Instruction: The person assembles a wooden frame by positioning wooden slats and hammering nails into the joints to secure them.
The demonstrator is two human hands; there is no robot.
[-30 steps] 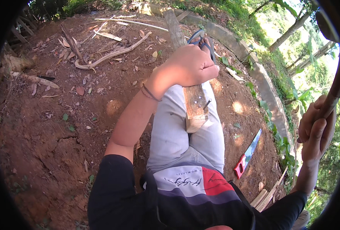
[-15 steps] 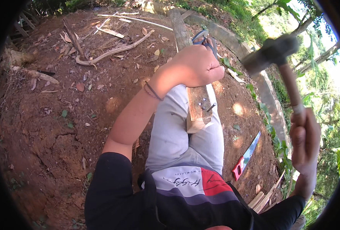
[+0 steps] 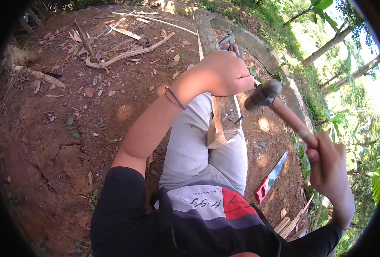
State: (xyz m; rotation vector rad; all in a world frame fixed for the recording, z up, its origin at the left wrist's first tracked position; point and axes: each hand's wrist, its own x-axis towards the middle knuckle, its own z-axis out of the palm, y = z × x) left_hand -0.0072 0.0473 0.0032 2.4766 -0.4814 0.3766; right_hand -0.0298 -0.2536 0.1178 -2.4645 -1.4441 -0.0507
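Hammer [image 3: 280, 109] is gripped tight by its wooden handle in the right hand [image 3: 329, 171], head just beside the plank [image 3: 224, 113] on the lap. Left hand [image 3: 224, 75] is a closed fist pressing on that plank, near a bent nail [image 3: 238, 119]; red-handled saw [image 3: 271, 177] lies on the dirt.

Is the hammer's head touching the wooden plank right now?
Apart. In the head view the hammer held by the right hand hangs beside the left hand, with bare ground showing between its head and the plank.

Black short-sleeved top with white, red, grey chest panel; light grey trousers; thin dark cord bracelet [image 3: 175, 98] on left wrist
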